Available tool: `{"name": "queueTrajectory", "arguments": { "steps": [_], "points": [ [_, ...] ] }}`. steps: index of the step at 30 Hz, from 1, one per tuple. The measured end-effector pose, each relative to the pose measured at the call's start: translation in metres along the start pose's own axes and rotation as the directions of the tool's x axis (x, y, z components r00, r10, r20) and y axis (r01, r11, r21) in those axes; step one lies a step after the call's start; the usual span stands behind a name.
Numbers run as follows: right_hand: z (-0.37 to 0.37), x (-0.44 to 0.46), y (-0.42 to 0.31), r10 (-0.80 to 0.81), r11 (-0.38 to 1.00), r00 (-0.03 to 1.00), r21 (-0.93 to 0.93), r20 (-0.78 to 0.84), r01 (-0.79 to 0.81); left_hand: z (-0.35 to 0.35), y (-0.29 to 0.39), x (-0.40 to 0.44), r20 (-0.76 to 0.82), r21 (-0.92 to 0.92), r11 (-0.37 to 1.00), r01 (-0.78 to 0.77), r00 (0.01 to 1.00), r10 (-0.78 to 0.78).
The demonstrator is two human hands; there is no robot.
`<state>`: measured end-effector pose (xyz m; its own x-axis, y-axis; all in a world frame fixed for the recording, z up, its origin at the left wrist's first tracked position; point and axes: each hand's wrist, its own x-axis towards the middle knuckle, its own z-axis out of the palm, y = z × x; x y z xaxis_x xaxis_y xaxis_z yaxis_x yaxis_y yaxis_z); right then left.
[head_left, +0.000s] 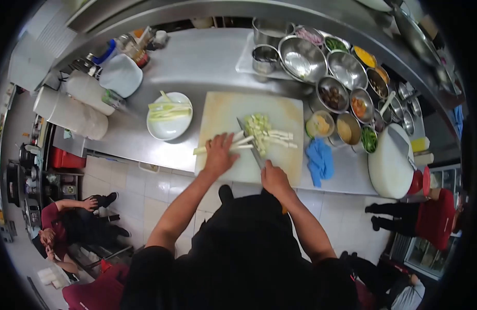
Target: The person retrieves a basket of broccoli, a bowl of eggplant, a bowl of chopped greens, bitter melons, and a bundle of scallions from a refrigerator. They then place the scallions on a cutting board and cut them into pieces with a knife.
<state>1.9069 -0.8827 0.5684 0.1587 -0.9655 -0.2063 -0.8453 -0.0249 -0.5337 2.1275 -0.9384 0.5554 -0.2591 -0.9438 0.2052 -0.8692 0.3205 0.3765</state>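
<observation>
Long pale-green celery sticks (242, 141) lie crosswise on a worn white cutting board (223, 108). My left hand (220, 153) presses them down with its fingers curled over them. In my right hand (274, 178) is the handle of a kitchen knife (257, 156), its blade pointing away from me across the board, just right of the sticks. Diced celery (257, 125) is heaped beside the blade's far part. More cut strips (279, 137) lie right of the blade. Further celery sticks (168, 111) rest on a white plate (169, 136) left of the board.
A blue cloth (319, 159) lies right of the board. Several metal bowls (303, 58) of ingredients crowd the back right, near a thick round white block (391, 165). White containers (73, 111) stand at left. Seated people (83, 217) and a standing person (436, 218) are nearby.
</observation>
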Motion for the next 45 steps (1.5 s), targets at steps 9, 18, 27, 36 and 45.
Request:
{"name": "queueTrajectory", "arguments": {
  "steps": [9,18,27,36,45],
  "points": [
    [0.002,0.000,-0.016,0.012,0.990,0.999,-0.143,0.030,-0.008,-0.003,-0.007,0.004,-0.120,-0.110,0.992,-0.067,0.991,0.053],
    [0.004,-0.002,-0.020,0.037,0.999,0.996,-0.026,-0.086,-0.039,-0.013,-0.017,0.002,-0.078,-0.086,0.994,0.070,0.994,-0.077],
    [0.006,-0.004,-0.036,-0.029,0.982,0.999,-0.186,-0.043,0.021,-0.009,-0.017,0.003,-0.161,-0.098,0.995,-0.008,0.987,-0.008],
    [0.013,-0.007,-0.014,0.013,0.993,0.999,-0.116,-0.053,-0.019,0.002,-0.004,0.010,-0.059,-0.087,0.996,-0.003,0.998,-0.002],
    [0.009,-0.006,-0.009,0.018,0.997,0.999,-0.072,-0.026,-0.019,-0.018,-0.028,0.042,0.113,0.200,0.968,-0.154,0.985,0.134]
  ]
}}
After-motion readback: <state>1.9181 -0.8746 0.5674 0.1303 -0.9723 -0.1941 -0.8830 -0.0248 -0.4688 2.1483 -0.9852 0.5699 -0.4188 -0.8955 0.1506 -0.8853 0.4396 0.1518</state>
